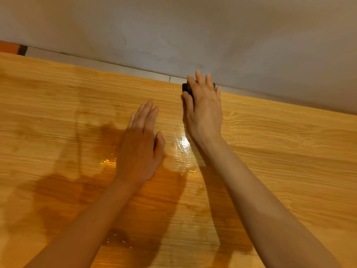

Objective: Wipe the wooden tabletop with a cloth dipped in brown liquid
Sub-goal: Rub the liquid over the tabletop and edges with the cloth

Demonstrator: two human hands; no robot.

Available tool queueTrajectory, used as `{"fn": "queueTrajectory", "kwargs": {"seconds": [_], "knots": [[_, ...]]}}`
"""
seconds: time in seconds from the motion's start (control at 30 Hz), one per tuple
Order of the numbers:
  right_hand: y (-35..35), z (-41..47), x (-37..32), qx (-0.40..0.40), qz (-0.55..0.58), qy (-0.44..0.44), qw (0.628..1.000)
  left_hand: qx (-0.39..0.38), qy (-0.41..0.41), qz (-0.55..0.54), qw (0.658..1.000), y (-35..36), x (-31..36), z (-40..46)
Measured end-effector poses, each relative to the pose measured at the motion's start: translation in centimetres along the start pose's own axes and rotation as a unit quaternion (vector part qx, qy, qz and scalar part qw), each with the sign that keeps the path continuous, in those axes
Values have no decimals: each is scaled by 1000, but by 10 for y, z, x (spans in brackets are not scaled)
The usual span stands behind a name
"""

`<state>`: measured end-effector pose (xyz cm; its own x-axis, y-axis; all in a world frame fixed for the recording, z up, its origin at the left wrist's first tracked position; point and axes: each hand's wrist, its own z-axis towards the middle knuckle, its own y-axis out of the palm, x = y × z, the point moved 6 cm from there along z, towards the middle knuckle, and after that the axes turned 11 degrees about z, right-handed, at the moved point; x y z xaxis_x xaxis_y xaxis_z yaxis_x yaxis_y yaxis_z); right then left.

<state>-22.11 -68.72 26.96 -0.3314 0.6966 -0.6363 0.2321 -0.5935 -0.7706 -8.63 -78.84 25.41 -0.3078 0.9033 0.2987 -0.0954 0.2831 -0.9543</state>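
The wooden tabletop (280, 151) fills most of the view, with a wet, glossy patch (183, 144) between my hands. A dark cloth (187, 88) lies at the table's far edge, mostly hidden under my right hand (204, 109), which presses down on it with straight fingers pointing to the wall. My left hand (142, 146) lies flat on the wood, fingers straight, holding nothing.
A grey wall (193, 31) runs along the far edge of the table, with a narrow pale strip (108, 64) between them. An orange-brown object (9, 47) shows at the far left corner. Arm shadows darken the wood in front.
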Motion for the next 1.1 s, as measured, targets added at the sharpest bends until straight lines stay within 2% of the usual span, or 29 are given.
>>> {"fn": "queueTrajectory", "kwargs": {"seconds": [0.07, 0.2, 0.27, 0.3, 0.43, 0.5, 0.57, 0.67, 0.77, 0.87, 0.93, 1.0, 1.1], "knots": [[0, -24, -3, -2, 17, 2, 1000, 2, 1, 0, 1000, -1, 0, -1], [-9, -129, -10, -79, -12, -68, 994, -1, -6, -3, 1000, 0, 0, -1], [-15, -128, -3, -116, -31, -100, 988, -2, -5, -4, 1000, 0, 1, 0], [-17, -109, 3, -119, -40, -89, 988, -1, -3, -4, 1000, -1, 2, 0], [-33, -13, 32, 5, -16, 38, 999, 1, -2, -4, 1000, 0, 0, 0], [-29, -16, 35, 29, 3, 73, 997, 2, 0, -3, 1000, 0, 0, -1], [-23, -62, 23, 13, -6, 50, 999, 2, 3, -3, 1000, 0, 0, -1], [-17, -141, 6, -58, -21, -20, 998, 9, 4, 0, 1000, 0, 0, -1], [-27, -118, 21, -97, -26, -37, 994, 14, 3, -1, 1000, 0, 0, 0], [-40, -41, 45, -6, -17, 31, 999, 22, 0, -6, 1000, 1, 0, 0], [-43, -20, 54, 43, 0, 82, 996, 29, 0, -2, 1000, 1, -1, -1], [-37, -51, 49, 68, 4, 98, 993, 34, 1, 0, 999, 1, -2, -2], [-26, -144, 20, 47, -17, 74, 996, 54, 4, -4, 999, -1, -1, -3]]}}
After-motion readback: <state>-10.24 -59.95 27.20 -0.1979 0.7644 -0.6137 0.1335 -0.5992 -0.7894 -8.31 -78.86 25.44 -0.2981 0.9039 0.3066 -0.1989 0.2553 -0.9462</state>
